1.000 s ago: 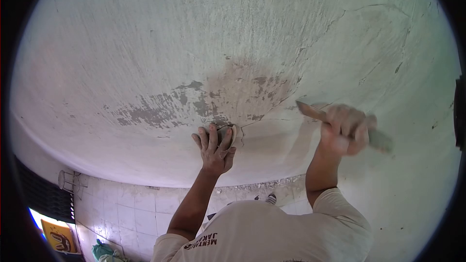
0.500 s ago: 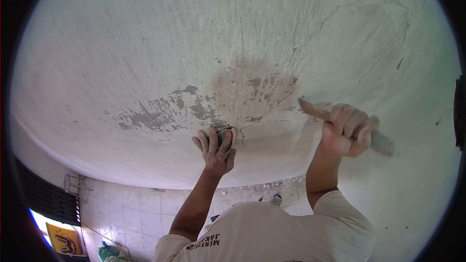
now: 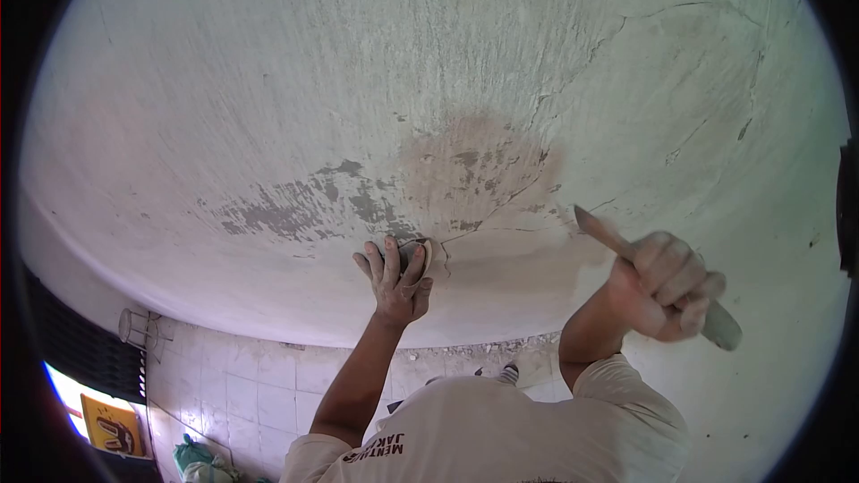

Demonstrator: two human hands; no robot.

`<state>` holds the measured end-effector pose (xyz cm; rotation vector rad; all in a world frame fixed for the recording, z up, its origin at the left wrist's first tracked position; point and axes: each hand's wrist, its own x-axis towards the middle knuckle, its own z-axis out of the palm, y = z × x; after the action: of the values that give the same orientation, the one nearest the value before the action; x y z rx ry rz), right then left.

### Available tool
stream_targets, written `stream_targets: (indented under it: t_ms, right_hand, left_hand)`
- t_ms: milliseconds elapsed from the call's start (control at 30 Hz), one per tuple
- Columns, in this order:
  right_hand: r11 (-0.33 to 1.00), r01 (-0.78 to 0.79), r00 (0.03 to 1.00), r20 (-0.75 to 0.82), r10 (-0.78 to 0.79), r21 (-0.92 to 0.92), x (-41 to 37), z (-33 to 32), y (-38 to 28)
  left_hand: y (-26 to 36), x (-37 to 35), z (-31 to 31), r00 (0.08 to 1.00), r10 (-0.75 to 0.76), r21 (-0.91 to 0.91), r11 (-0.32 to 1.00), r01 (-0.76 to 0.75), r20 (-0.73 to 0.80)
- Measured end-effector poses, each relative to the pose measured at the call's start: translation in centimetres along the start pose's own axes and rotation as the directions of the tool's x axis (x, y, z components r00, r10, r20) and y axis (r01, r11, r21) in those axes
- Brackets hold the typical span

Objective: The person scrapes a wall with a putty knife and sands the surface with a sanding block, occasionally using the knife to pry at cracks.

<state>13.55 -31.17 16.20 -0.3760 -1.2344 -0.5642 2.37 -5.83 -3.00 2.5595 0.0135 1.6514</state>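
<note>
In front of me rises a pale plastered wall (image 3: pixel 501 63) with a cracked, flaked patch (image 3: pixel 488 161), brownish with grey spots. My left hand (image 3: pixel 395 284) presses against the wall just below that patch. Its fingers close over a round dark object with a pale rim (image 3: pixel 427 256), mostly hidden by them. To the right, my right hand (image 3: pixel 664 284) is a fist around a scraper-like tool (image 3: pixel 606 233). The narrow, rusty-brown blade points up and left, apart from the patch. Below the fist sticks out the tool's grey-green rear end (image 3: pixel 721 328).
Crumbled debris (image 3: pixel 528 343) lies along the foot of the wall on the white tiled floor (image 3: pixel 255 394). At the lower left are a metal stool (image 3: pixel 134 326), a yellow sign (image 3: pixel 114 425) and several bags (image 3: pixel 199 461). Cracks (image 3: pixel 617 27) run across the upper right wall.
My right hand has moved down and to the right with the scraper-like tool, drawing its tip away from the patch's edge. My left hand stays in place on the round object.
</note>
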Motion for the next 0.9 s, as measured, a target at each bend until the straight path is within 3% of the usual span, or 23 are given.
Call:
stream_targets:
  t_ms: [33, 67, 167, 267, 333, 400, 500, 533, 633, 667, 767, 800, 900]
  right_hand:
    - [0.994, 0.012, 1.000, -0.011, -0.013, -0.105, 0.0, 0.2, 0.2]
    - [0.998, -0.057, 0.998, -0.015, 0.057, 0.003, 0.0, 0.4, 1.6]
    - [0.997, -0.077, 0.997, 0.012, 0.077, -0.001, 0.3, -0.2, 0.9]
    - [0.988, -0.014, 1.000, 0.017, 0.012, 0.154, 0.3, -0.4, -1.4]
    - [0.967, -0.228, 0.974, 0.019, 0.227, 0.114, -0.7, -1.3, 1.6]
    - [0.900, -0.393, 0.913, -0.038, 0.407, 0.189, -0.7, 0.1, 2.9]
    - [0.999, -0.031, 1.000, 0.001, 0.031, 0.017, -0.1, -0.5, -0.3]
    - [0.994, 0.036, 0.995, -0.099, -0.026, 0.104, 0.1, 0.3, -1.2]
    - [0.994, -0.043, 0.997, 0.065, 0.049, -0.098, -0.3, 0.4, 1.5]
    - [0.998, -0.053, 0.991, 0.121, 0.058, -0.041, -0.1, 0.3, 1.4]
    - [0.949, -0.203, 0.979, 0.079, 0.189, 0.240, -0.4, -1.3, 0.8]
    - [0.948, -0.161, 0.987, 0.040, 0.156, 0.274, -0.5, -1.9, 0.4]
    - [0.925, -0.107, 0.994, 0.069, 0.088, 0.365, -0.6, -3.9, -1.2]
  left_hand:
    - [0.1, 0.0, -0.1, 1.000, -0.005, -0.008, 1.000, 0.005, -0.002]
    - [0.2, 0.1, -0.2, 1.000, -0.008, -0.016, 1.000, 0.008, -0.005]
    - [0.3, 0.2, -0.1, 1.000, -0.006, -0.012, 1.000, 0.006, -0.021]
    - [0.4, 0.6, -0.1, 0.999, -0.012, 0.012, 1.000, 0.012, -0.030]
    - [0.8, 0.6, -0.1, 0.999, -0.026, 0.011, 1.000, 0.026, -0.043]
    - [1.1, 0.8, 0.2, 0.996, -0.039, 0.001, 0.999, 0.040, -0.074]
    - [1.8, 1.1, -0.1, 0.995, -0.071, 0.020, 0.997, 0.073, -0.065]
    - [2.1, 1.2, -0.4, 0.993, -0.096, 0.027, 0.995, 0.097, -0.063]
    - [3.6, 1.6, -0.6, 0.983, -0.177, 0.031, 0.983, 0.179, -0.046]
    - [4.1, 1.7, -0.6, 0.977, -0.208, 0.036, 0.977, 0.210, -0.048]
    - [6.6, 3.1, -0.9, 0.934, -0.342, -0.065, 0.939, 0.337, -0.101]
    - [7.7, 3.9, -0.9, 0.911, -0.392, -0.122, 0.918, 0.378, -0.127]
    - [10.0, 6.5, -1.2, 0.859, -0.482, -0.035, 0.874, 0.484, -0.171]
